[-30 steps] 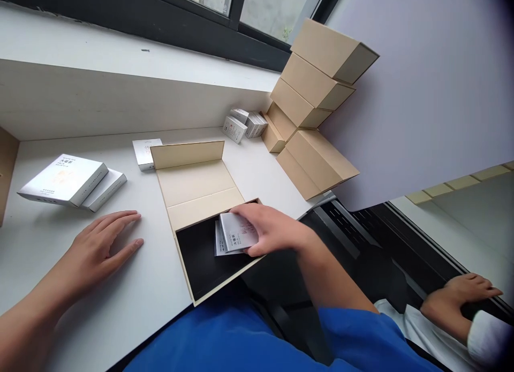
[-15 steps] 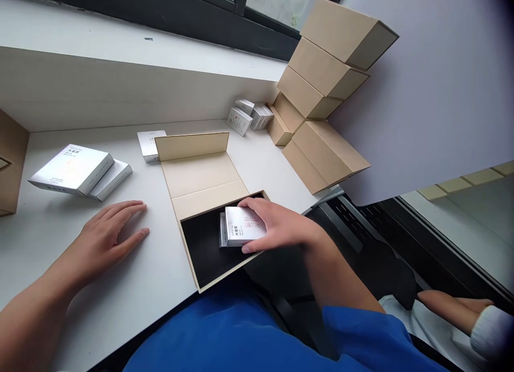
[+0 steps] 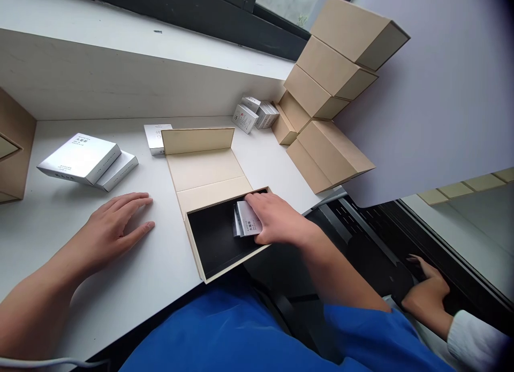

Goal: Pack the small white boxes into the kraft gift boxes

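My right hand (image 3: 277, 217) reaches into the right end of an open beige gift box (image 3: 196, 259) with a black inside. Its fingers grip a small silver-white carton (image 3: 248, 218) with dark print, tilted inside the box; one or more similar cartons lie right under it, partly hidden. The gift box's lid (image 3: 209, 168) is folded back on the table, away from me. To the left, my left hand (image 3: 116, 227) rests on the white table with its fingers stretched out, holding nothing. Beyond it, one larger white carton (image 3: 80, 158) leans on a second carton (image 3: 118, 171).
Behind the lid lies another white carton (image 3: 156, 136). Several small cartons (image 3: 257, 115) stand by the back wall, beside a stack of beige boxes (image 3: 341, 56). A brown box (image 3: 16, 147) stands far left. At lower right shows another person's arm (image 3: 429, 302).
My right hand has lowered the carton deeper into the right end of the gift box. My left hand stays on the table. The view has shifted slightly, and the other person's arm has moved.
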### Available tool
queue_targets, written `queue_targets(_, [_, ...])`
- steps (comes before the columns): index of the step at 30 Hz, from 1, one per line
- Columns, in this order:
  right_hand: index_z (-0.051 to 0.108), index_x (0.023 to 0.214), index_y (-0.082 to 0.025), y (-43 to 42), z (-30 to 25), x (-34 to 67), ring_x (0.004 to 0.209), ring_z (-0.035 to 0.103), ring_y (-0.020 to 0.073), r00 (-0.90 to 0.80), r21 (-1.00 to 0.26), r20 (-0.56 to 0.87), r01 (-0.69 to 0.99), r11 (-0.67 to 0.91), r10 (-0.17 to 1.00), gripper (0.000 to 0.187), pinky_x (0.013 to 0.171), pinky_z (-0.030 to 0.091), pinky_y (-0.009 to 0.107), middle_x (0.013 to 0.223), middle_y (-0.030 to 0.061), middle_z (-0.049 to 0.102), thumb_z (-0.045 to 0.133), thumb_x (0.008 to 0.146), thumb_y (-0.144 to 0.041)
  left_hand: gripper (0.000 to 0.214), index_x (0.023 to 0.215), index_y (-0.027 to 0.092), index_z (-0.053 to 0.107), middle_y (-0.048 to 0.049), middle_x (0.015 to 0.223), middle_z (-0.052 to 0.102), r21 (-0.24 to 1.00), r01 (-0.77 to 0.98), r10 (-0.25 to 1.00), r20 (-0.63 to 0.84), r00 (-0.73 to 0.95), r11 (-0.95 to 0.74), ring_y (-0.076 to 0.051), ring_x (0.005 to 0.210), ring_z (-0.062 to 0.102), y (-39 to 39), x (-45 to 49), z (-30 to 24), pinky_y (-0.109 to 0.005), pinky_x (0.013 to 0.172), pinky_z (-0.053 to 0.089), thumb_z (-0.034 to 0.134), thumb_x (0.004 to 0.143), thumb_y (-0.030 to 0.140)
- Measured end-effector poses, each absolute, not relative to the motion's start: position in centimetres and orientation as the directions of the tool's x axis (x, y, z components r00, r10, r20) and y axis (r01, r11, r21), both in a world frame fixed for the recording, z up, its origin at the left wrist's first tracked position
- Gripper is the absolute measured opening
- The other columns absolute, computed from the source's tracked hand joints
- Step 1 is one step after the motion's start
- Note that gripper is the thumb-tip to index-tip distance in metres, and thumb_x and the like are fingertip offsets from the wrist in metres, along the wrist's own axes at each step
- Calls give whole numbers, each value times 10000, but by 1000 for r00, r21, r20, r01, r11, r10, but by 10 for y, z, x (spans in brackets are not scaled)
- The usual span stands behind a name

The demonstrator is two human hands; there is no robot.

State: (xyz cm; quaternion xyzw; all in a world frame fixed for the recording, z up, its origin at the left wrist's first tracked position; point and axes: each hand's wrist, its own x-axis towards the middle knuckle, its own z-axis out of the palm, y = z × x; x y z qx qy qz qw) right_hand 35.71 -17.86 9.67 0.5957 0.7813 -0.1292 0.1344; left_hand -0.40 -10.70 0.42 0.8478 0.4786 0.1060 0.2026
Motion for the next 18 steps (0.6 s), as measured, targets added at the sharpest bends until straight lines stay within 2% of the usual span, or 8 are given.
queue_targets(4, [559,1093,-135,-177,100,349,1082,602,379,-195,194,-399,937,291,896,576,976,466,467,1125,199,649,752,560,-34,612,1385,209,560,-103,1520,529,448,760,849,-2,528,-471,-299,1412,454,-107,-4,4,-494,1197,329,434,956,628])
queue_targets(6, [588,1106,-122,-176,106,351,1103,603,392,-234,170,-418,929,329,878,576,1011,461,494,1131,206,657,775,569,-29,595,1373,231,570,-92,1493,554,476,748,853,10,522,-463,-300,1387,484,-108,-5,6,-495,1183,353,464,946,631])
queue_targets(9, [591,1236,-163,-180,118,367,1189,595,380,-346,-118,-405,938,327,846,671,1034,484,503,1246,164,654,890,643,-261,527,1350,272,583,-65,1423,606,527,743,896,93,433,-413,-295,1310,553,-109,-5,12,-466,1107,442,498,943,595])
queue_targets(11, [538,1376,-229,-186,122,385,1269,580,350,-392,-346,-319,896,279,863,752,1062,496,489,1373,123,618,852,741,-478,463,1323,267,590,-71,1373,633,528,752,919,236,316,-395,-302,1289,567,-109,-4,15,-464,1081,466,522,949,531])
queue_targets(12, [519,1414,-263,-190,120,396,1292,579,331,-377,-430,-239,867,250,895,725,1075,496,478,1409,104,604,795,801,-535,443,1316,259,588,-81,1357,639,520,759,913,322,250,-392,-310,1296,562,-108,-4,15,-479,1094,458,542,945,498])
queue_targets(14, [549,1392,-305,-197,107,417,1298,587,307,-241,-540,-5,818,200,971,570,1099,485,471,1400,75,620,685,901,-559,475,1336,242,560,-109,1357,628,508,777,877,468,112,-371,-336,1329,535,-104,-4,13,-527,1149,411,606,914,456])
queue_targets(16, [616,1303,-306,-199,83,436,1277,597,309,-16,-628,222,763,156,975,441,1113,465,496,1335,71,658,608,950,-571,579,1393,238,497,-137,1418,572,516,794,833,552,-20,-323,-357,1388,481,-99,-3,9,-564,1202,348,674,872,421])
queue_targets(18, [667,1205,-287,-197,54,449,1235,617,320,147,-728,308,672,133,940,415,1100,466,521,1267,85,687,535,975,-606,693,1436,243,417,-156,1481,492,522,804,788,605,-112,-286,-359,1454,408,-95,-2,3,-569,1244,293,726,833,387])
